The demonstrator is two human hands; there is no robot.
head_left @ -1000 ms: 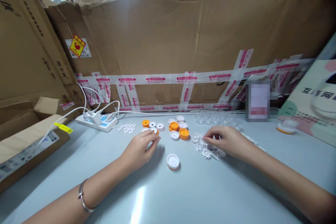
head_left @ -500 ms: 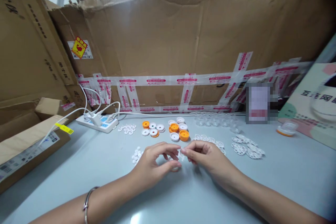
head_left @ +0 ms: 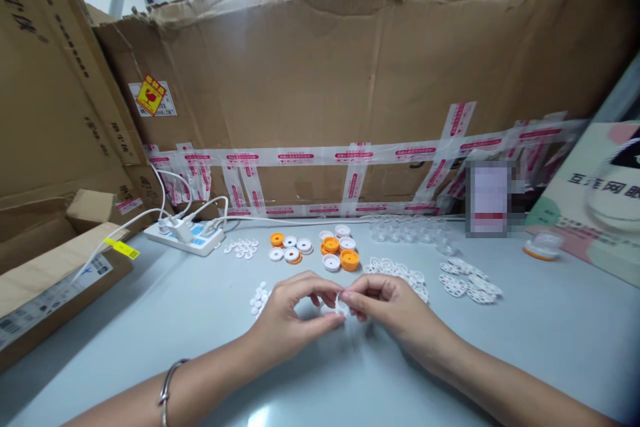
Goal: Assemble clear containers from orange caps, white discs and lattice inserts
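Near the middle of the table, a small white plastic piece (head_left: 341, 306) is between my two hands. My left hand (head_left: 290, 312) holds it between thumb and fingertips, forming a rounded loop. From the other side, the thumb and finger of my right hand (head_left: 393, 300) pinch its upper edge. The fingers partly cover the piece, so its full shape is unclear. Small white caps (head_left: 259, 297) lie just left of my left hand. Lattice-patterned white discs (head_left: 395, 270) lie behind my right hand. White round caps (head_left: 331, 262) and orange ones (head_left: 349, 259) sit beyond both hands.
Clear plastic cups (head_left: 400, 230) line the back near the cardboard wall (head_left: 280, 80). More lattice discs (head_left: 470, 282) and an orange-based clear container (head_left: 543, 247) are on the right. A power strip (head_left: 186, 235), small white parts (head_left: 242, 248) and an open carton (head_left: 60, 273) are leftward.
My fingertips have come closer together around the white piece, which sits slightly lower and further left. My left thumb now touches its lower edge.
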